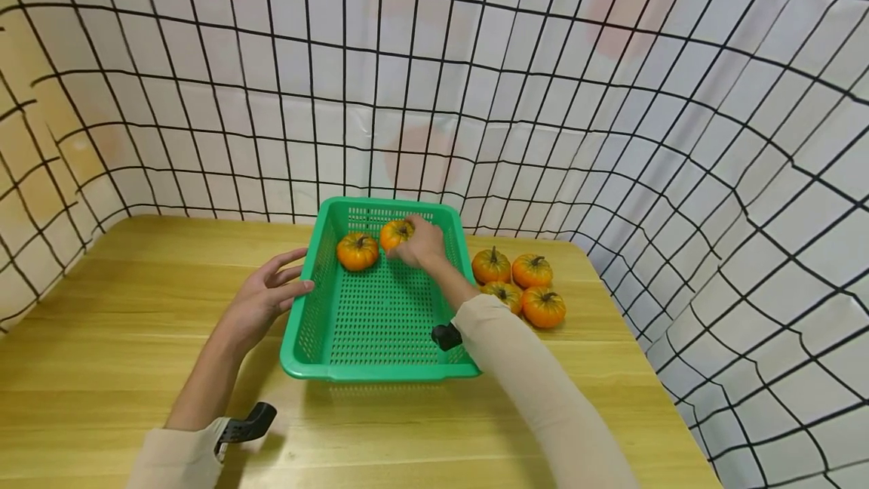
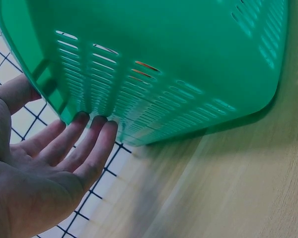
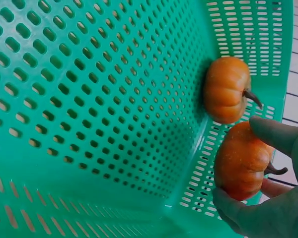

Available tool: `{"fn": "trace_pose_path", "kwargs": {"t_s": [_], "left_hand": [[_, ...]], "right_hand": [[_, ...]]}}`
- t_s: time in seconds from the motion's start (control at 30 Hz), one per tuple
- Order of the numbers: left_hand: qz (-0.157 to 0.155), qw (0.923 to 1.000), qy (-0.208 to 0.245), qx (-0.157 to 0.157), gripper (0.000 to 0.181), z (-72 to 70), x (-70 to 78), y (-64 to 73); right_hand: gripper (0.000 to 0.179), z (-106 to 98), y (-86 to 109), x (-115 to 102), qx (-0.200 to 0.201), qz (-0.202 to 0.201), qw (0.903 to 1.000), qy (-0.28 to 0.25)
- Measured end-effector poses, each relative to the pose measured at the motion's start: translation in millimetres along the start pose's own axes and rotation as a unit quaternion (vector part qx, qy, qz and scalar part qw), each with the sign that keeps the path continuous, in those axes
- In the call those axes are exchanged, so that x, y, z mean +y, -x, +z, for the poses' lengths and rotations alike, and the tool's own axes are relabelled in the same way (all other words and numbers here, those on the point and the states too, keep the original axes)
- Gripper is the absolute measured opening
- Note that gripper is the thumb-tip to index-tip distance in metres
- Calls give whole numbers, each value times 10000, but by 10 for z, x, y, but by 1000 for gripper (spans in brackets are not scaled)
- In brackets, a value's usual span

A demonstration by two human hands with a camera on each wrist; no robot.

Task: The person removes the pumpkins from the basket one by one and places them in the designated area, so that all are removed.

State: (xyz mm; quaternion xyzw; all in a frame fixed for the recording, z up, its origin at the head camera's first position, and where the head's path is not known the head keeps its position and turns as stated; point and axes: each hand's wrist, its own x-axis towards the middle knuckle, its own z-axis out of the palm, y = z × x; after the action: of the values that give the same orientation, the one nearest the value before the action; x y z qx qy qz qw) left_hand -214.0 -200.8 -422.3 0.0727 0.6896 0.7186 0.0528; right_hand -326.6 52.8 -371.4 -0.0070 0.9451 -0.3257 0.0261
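A small orange pumpkin (image 3: 242, 161) with a short stem is held between the thumb and fingers of my right hand (image 1: 422, 241), inside the far part of a green plastic basket (image 1: 383, 373). Beside it, a second small pumpkin (image 1: 357, 252) sits at the basket's far left, also seen in the right wrist view. My left hand (image 1: 261, 294) holds the basket's left side, thumb at the rim and fingertips (image 2: 109, 130) against the slotted outer wall.
Several more small pumpkins (image 1: 544, 307) stand grouped to the right of the basket on the wooden table (image 1: 129, 308). A black wire grid (image 1: 366, 108) rises along the back and sides, with pale sheeting behind it. My right forearm crosses the basket's right rim.
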Motion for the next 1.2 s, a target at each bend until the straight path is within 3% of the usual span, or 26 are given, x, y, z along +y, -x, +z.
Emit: {"fn": "trace_pose_path", "kwargs": {"t_s": [0.53,1.2], "left_hand": [[10,10000,-35,16,75,9,-11,-8],[-8,10000,-24,22,74,16,-14,-16]], "right_hand": [[80,-280,101,17,53,-353,9991,226],[84,-752,365,102,-234,-1031,9925,614]]}}
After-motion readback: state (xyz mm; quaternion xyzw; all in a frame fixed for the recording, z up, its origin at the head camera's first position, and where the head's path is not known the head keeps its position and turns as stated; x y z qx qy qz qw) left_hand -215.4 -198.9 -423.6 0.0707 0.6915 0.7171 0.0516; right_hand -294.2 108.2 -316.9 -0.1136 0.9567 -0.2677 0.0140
